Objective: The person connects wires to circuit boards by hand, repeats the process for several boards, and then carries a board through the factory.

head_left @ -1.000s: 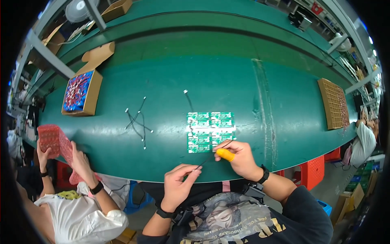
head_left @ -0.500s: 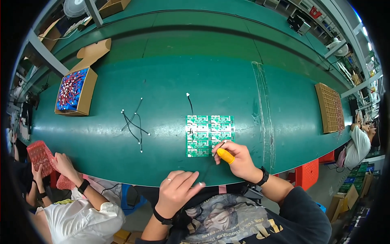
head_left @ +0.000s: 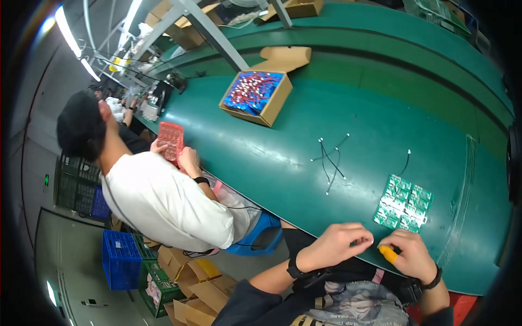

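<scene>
A green panel of circuit boards (head_left: 403,204) lies near the table's front edge, with one black cable (head_left: 406,162) reaching from its far side. Just nearer than the panel, my right hand (head_left: 409,252) is closed, a yellow finger cot (head_left: 387,254) on one finger. My left hand (head_left: 338,245) is beside it on the left, thumb and forefinger pinched together. Whatever lies between the fingers of either hand is too small or hidden to make out. Several black cables with white plugs (head_left: 329,157) lie crossed on the table left of the panel.
An open cardboard box (head_left: 268,111) of blue parts with red wires stands farther left on the green table (head_left: 261,155). A co-worker in a white shirt (head_left: 168,201) sits at my left, holding red bubble wrap (head_left: 171,140). Clear tape strips (head_left: 462,201) run across the table at right.
The view has swung left, bringing more of the co-worker into sight. My hands have come closer together, and my right hand has drawn back from over the panel. My left fingers have closed into a pinch.
</scene>
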Available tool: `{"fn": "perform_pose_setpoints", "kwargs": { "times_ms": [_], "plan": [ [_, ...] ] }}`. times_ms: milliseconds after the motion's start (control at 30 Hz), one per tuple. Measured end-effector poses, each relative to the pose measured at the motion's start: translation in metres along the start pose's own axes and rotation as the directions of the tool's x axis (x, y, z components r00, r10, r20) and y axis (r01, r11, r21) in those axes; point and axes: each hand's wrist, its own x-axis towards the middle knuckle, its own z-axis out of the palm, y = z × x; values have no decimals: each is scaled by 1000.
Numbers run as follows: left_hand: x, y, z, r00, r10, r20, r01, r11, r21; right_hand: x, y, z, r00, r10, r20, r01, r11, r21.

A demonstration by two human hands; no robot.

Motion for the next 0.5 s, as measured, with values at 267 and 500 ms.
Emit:
{"fn": "perform_pose_setpoints", "kwargs": {
  "times_ms": [267,500],
  "plan": [
    [-15,-18,-3,997,-80,6,80,995,-60,-21,22,-18,979,106,174,-157,936,314],
    [-11,-20,35,991,-133,-13,122,940,-319,-23,29,45,931,86,-356,121,844,522]
  ]
}}
